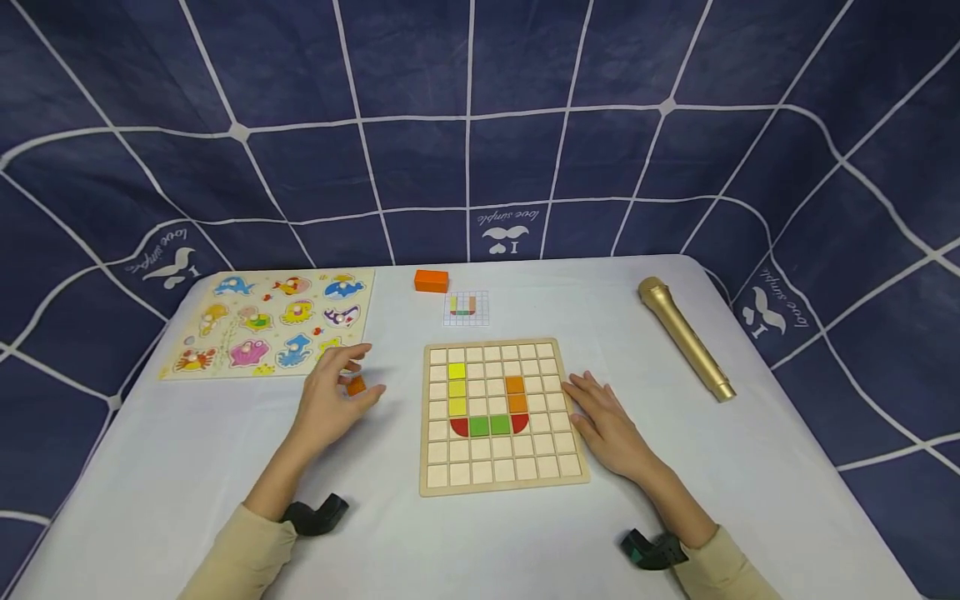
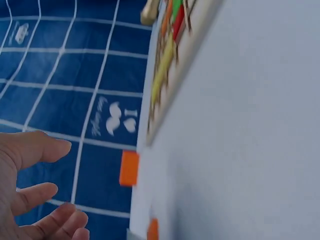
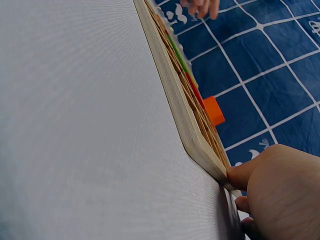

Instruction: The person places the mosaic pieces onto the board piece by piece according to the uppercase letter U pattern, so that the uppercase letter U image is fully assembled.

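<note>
My left hand (image 1: 333, 400) hovers over the table left of the board, thumb and fingers spread apart. Beneath it an orange block (image 1: 356, 385) lies on the cloth, partly covered by the hand; the left wrist view shows the fingers (image 2: 37, 197) holding nothing. The wooden grid board (image 1: 431, 467) bears a U of coloured tiles: yellow squares (image 1: 457, 389) down the left, green squares (image 1: 489, 426) between two red rounded corners (image 1: 520, 423), and two orange squares (image 1: 516, 394) on the right. My right hand (image 1: 611, 429) rests at the board's right edge, its thumb touching the rim.
Behind the board lie a small pattern card (image 1: 467, 308) showing a U and an orange box (image 1: 431, 281). A sea-animal peg puzzle (image 1: 270, 325) occupies the back left. On the right lies a gold microphone (image 1: 686, 337). A dark blue checked curtain (image 1: 420, 158) hangs behind the table.
</note>
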Demonstrator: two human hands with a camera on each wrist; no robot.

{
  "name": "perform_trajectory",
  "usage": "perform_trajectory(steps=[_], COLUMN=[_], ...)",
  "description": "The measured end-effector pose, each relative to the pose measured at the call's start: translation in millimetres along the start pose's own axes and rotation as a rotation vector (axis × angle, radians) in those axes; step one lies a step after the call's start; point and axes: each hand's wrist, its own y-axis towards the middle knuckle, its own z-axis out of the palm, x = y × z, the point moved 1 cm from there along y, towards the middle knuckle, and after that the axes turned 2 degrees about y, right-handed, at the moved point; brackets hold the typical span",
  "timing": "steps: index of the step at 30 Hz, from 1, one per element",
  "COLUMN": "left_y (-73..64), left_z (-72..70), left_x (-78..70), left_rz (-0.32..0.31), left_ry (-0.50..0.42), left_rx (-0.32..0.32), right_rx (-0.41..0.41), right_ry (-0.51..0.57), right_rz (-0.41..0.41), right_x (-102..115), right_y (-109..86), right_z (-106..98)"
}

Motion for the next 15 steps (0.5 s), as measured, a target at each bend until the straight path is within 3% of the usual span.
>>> perform_trajectory(steps=[4,9,15], left_y=[-7.3,-14.8,-18.2], left_z=[-9.4,-9.0,-1.5], left_x=[26.0,51.3,68.9], left_rz=[-0.081,-0.177,-0.190], left_ry=[0.032,0.079,0.090], left_rx=[-0.017,-0.023,-0.037], right_rx=[-0.002,-0.005,-0.004], right_ry=[0.001,0.004,-0.002], right_rz=[0.000,-0.005,-0.005], right_x=[-0.1,-0.4,-1.5], right_y=[0.1,0.5,0.4], right_z=[-0.3,0.1,0.8])
